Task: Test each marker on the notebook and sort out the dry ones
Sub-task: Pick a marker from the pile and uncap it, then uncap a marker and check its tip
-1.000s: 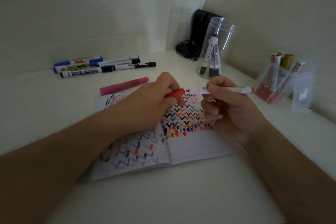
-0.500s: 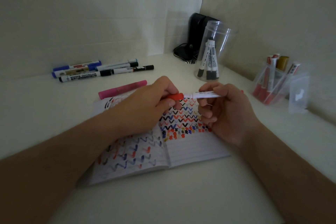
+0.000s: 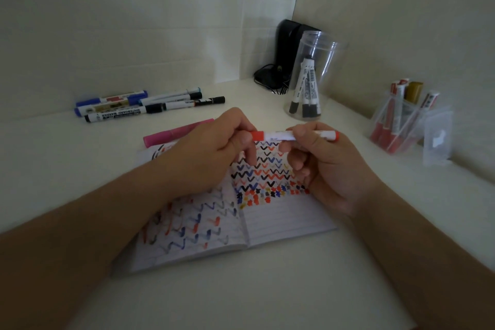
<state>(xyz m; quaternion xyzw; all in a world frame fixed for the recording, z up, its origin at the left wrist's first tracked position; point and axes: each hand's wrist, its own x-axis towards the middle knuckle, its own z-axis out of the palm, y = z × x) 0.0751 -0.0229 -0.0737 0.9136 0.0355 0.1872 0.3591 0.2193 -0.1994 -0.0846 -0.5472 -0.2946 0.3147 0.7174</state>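
An open lined notebook [image 3: 281,222] full of coloured zigzag test marks lies in front of me. Above it I hold a slim white marker with red ends [image 3: 278,135] level between both hands. My left hand [image 3: 206,153] pinches its red cap at the left end. My right hand [image 3: 321,166] grips the barrel near the right end. The cap sits on the marker. A pink marker [image 3: 176,132] lies on the table just behind my left hand.
Several blue and black whiteboard markers [image 3: 144,104] lie at the back left. A clear cup [image 3: 310,75] holds black-capped markers. A clear holder [image 3: 396,120] at the right holds red markers. A black device [image 3: 286,51] with a cable stands in the corner.
The red cap, apart from the marker's tip a second ago, now sits pushed onto the marker. My hands have come closer together; the marker stays level above the notebook.
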